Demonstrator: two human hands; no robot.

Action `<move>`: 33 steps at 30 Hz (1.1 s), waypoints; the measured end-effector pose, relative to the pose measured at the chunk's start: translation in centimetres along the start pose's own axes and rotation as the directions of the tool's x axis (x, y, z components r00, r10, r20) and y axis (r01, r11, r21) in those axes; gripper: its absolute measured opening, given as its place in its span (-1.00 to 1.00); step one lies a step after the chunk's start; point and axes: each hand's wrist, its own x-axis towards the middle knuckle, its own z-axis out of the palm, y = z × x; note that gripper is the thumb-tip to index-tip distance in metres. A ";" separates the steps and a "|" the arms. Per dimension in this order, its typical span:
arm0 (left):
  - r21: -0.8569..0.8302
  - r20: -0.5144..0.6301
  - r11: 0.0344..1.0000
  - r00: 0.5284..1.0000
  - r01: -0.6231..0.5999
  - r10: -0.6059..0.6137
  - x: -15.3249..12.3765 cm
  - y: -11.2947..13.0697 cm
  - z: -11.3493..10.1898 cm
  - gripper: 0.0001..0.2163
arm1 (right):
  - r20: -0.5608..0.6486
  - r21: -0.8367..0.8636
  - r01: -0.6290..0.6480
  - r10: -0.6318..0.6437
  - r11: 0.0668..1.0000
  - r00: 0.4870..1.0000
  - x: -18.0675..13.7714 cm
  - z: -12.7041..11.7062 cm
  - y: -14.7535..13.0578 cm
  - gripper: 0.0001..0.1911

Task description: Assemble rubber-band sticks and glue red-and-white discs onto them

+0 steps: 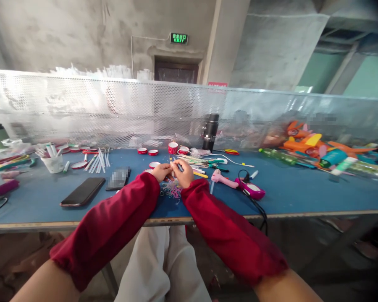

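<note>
My left hand (162, 172) and my right hand (184, 173) come together above the blue table, fingers pinched and almost touching. A short, dark, pen-like stick (179, 167) shows in the closed fingers of my right hand. What the left fingertips pinch is too small to make out. Right below both hands lies a loose pile of small, thin coloured pieces (173, 190), looking like bent clips. Behind the hands are a roll of red patterned tape (173, 147) and a bundle of thin pale sticks (195, 160).
Two phones (83, 192) lie left of my arms, near a white cup (53, 163) of sticks. A black bottle (211, 133) stands by the perforated screen (119, 109). To the right are a pink-handled glue gun (225, 179), a purple device (254, 189) with a cable, and orange toys (308, 147).
</note>
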 end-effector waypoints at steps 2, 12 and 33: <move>0.005 0.006 1.000 1.000 -0.022 0.022 0.1 -0.2 0.0 -0.84 | 0.000 -0.003 0.000 0.000 1.000 1.000 0.0 0.0 0.0 -0.77; -0.018 -0.058 0.998 0.996 -0.064 0.063 -0.3 0.5 -0.4 -0.90 | -0.016 0.018 -0.056 0.056 0.998 0.998 0.4 -0.8 0.2 -0.70; 0.049 -0.124 0.995 0.988 -0.083 0.089 -0.1 0.1 -0.7 -0.86 | 0.476 -0.334 -0.308 0.441 0.891 0.761 -1.7 -11.1 0.2 -0.81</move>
